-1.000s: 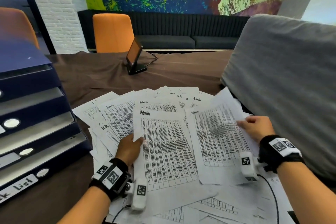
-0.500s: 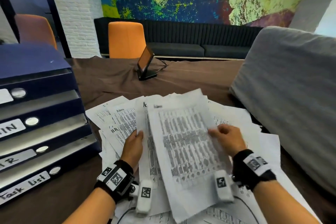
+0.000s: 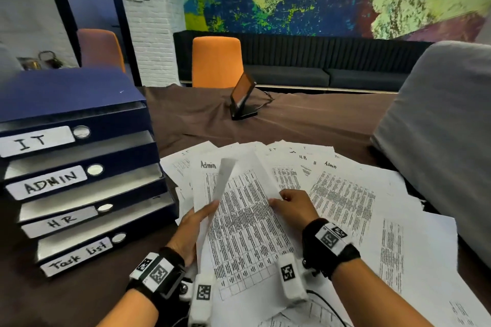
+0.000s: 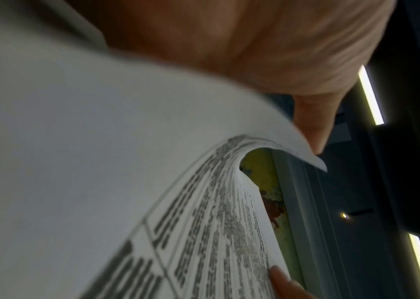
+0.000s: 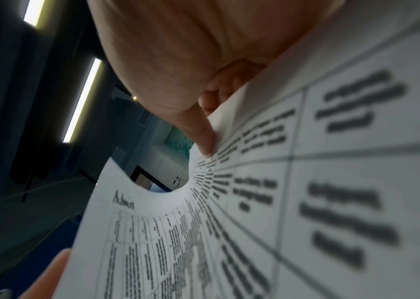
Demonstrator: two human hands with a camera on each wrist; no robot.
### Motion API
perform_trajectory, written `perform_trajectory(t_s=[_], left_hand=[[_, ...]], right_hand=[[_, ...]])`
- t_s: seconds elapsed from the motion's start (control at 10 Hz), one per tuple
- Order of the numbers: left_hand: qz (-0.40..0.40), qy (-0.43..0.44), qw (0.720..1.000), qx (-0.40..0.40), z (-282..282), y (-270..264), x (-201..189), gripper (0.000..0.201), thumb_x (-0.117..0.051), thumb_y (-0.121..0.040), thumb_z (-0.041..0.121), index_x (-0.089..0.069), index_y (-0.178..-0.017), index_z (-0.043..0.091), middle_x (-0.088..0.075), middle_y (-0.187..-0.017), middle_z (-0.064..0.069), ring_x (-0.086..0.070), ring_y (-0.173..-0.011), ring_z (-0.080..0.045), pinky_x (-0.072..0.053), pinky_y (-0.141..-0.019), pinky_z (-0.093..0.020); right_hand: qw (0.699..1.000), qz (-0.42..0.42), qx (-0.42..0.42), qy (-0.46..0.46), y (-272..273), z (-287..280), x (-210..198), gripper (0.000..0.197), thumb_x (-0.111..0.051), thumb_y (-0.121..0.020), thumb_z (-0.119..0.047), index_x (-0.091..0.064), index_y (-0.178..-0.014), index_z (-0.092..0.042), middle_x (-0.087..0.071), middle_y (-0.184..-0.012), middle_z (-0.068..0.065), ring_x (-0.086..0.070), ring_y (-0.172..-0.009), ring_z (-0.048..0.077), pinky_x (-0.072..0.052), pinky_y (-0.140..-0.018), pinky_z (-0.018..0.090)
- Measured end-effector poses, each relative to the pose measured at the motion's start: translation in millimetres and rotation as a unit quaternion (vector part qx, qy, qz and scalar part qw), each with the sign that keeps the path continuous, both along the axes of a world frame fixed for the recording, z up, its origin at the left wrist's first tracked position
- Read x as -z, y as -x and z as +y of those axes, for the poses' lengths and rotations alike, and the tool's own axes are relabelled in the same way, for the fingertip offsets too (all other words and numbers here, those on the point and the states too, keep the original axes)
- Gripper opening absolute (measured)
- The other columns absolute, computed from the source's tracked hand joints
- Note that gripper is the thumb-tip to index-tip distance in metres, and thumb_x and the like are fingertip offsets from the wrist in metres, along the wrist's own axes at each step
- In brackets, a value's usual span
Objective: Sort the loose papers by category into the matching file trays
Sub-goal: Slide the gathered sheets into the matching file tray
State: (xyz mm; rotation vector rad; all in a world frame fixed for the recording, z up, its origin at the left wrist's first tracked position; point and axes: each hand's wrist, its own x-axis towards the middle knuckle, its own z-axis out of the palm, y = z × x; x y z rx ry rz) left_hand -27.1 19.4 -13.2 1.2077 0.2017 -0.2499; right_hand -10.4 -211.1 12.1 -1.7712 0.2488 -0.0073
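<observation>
Head view: Admin sheets are held up just right of the file trays, gripped by left hand and right hand; filing into the ADMIN tray is judged next. Left wrist view: sheet count unclear. Right wrist view: thumb pinches "Admin" page; print blurred.

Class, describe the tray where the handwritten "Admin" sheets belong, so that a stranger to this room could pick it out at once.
Start at the dark blue stack of file trays on the left of the brown table. Count down its four white handwritten labels. The ADMIN tray is second from the top, below IT and above HR.
</observation>
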Motion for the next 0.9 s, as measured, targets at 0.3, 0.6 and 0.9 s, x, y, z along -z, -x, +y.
perform_trajectory(t_s=[0.3, 0.6, 0.9], left_hand=[[-0.005, -0.095, 0.995, -0.040, 17, 9, 20, 0.038, -0.066, -0.091, 0.000, -0.063, -0.128, 0.008, -0.073, -0.115, -0.013, -0.071, -0.105, -0.031, -0.054, -0.096, -0.052], [-0.034, -0.106, 0.994, -0.020, -1, -7, 18, 0.035, -0.069, -0.091, 0.008, -0.064, -0.126, 0.013, -0.074, -0.116, -0.007, -0.069, -0.109, -0.030, -0.050, -0.101, -0.055], [-0.032, -0.137, 0.990, -0.004, -16, -16, 18, 0.039, -0.074, -0.088, 0.013, -0.064, -0.125, 0.010, -0.074, -0.114, -0.007, -0.071, -0.105, -0.029, -0.051, -0.100, -0.054]], right_hand=[[0.993, -0.016, 0.015, 0.115, -8, -9, -7, 0.019, -0.063, -0.093, -0.036, -0.070, -0.092, -0.018, -0.070, -0.097, 0.000, -0.063, -0.085, 0.017, -0.048, -0.073, 0.026], [0.856, 0.279, 0.153, 0.406, -4, -141, 2, 0.084, -0.079, -0.075, -0.040, -0.035, -0.143, -0.017, -0.035, -0.143, 0.020, -0.032, -0.136, 0.042, -0.036, -0.111, 0.049], [0.902, 0.317, 0.206, 0.207, -29, -182, 37, 0.079, -0.081, -0.072, -0.046, -0.052, -0.142, -0.022, -0.053, -0.142, 0.006, -0.054, -0.127, 0.025, -0.050, -0.097, 0.031]])
